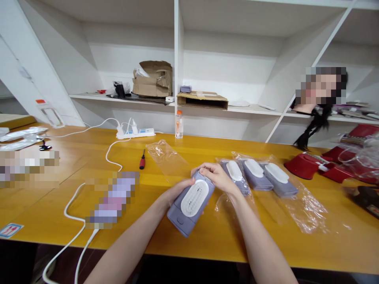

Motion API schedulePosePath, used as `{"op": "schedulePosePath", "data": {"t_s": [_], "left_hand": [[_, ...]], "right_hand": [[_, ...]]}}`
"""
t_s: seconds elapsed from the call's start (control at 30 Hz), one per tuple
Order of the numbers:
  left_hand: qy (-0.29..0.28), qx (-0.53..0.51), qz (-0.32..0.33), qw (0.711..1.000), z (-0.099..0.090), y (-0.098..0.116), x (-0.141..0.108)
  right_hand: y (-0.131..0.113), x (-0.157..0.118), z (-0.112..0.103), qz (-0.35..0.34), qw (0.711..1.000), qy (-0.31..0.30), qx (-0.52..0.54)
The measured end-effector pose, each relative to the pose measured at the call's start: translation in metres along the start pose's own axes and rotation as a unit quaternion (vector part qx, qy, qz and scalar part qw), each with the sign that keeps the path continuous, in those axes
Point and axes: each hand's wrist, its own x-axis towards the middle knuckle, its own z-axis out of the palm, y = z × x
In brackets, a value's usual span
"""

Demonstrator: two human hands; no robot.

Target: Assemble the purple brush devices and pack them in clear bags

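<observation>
A purple-grey oblong device with a white oval panel (194,199) is held tilted above the table, panel side up. My left hand (184,187) grips its left side, the thumb near the top end and the other fingers hidden beneath. My right hand (215,175) closes round the far top corner, its fingers bent over the edge. To the right lie three similar devices, the nearest device (235,171), a middle device (254,169) and a far device (277,174), in clear plastic bags. Another clear plastic bag (166,157) lies flat beyond my left hand.
Left of my arms are a blurred-out phone (114,199) on a white cable and a red screwdriver (142,161). A power strip (136,133) and a clear bottle (179,125) stand at the back. Red parts (302,165) and a mannequin head (321,88) are at right.
</observation>
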Motion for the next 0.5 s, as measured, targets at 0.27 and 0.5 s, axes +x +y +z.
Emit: {"op": "schedulePosePath", "data": {"t_s": [0.27,0.5], "left_hand": [[0.039,0.006,-0.027,0.999,0.004,0.005,-0.004],[0.018,0.005,-0.05,0.999,0.001,0.003,-0.008]], "right_hand": [[0.006,-0.004,0.001,-0.008,0.999,0.037,0.02],[-0.01,-0.005,-0.003,-0.011,0.999,-0.03,-0.016]]}}
